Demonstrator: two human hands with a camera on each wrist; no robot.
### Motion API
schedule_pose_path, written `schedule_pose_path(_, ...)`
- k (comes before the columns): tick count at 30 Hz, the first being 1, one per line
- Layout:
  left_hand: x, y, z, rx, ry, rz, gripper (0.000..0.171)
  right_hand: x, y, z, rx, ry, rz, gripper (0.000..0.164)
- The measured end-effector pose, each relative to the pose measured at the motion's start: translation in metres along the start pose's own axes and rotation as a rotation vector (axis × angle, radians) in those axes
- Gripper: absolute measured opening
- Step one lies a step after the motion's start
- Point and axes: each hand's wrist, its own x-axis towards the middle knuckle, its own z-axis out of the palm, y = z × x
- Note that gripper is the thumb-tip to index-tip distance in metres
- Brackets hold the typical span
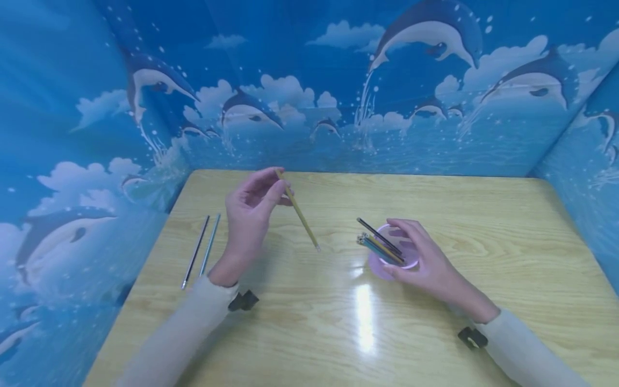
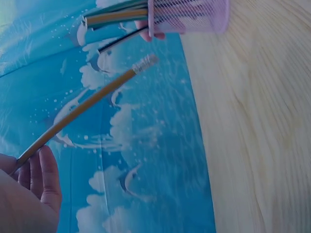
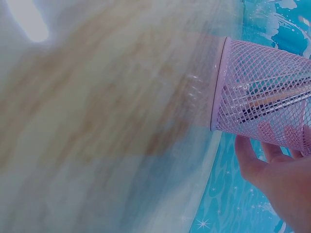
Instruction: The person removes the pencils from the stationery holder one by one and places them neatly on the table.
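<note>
The left hand point(image 1: 249, 209) pinched a yellow pencil point(image 1: 301, 215) above the tabletop point(image 1: 459, 201), its eraser end point(image 1: 317, 248) slanting toward the near edge — left of the pink mesh pencil cup point(image 3: 262, 87), gripped by the right hand point(image 1: 427, 263).

Slim yellow pencil point(image 2: 92, 101) with a silvery end point(image 2: 145, 63), round pink mesh cup point(image 3: 257, 73), yellowish wood-grained tabletop point(image 1: 300, 333), blue backdrop point(image 1: 290, 43) printed with dolphins point(image 1: 435, 16) and white clouds point(image 1: 285, 91)
</note>
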Motion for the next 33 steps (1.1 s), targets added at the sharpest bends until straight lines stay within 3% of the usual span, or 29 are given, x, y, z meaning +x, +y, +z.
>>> schedule_pose_path(8,-0.003,0.001,-0.044,0.101,0.034,-0.128,0.023,0.001,0.002,0.0,0.022,-0.008,0.002,0.096)
schedule_pose_path(17,-0.005,0.001,-0.085,0.308,0.001,-0.291,0.025,0.002,0.0,0.001,0.021,0.003,-0.014,0.096)
schedule_pose_path(33,-0.006,-0.016,-0.133,0.64,-0.103,-0.535,0.04,0.0,-0.001,0.0,0.025,0.001,0.001,0.096)
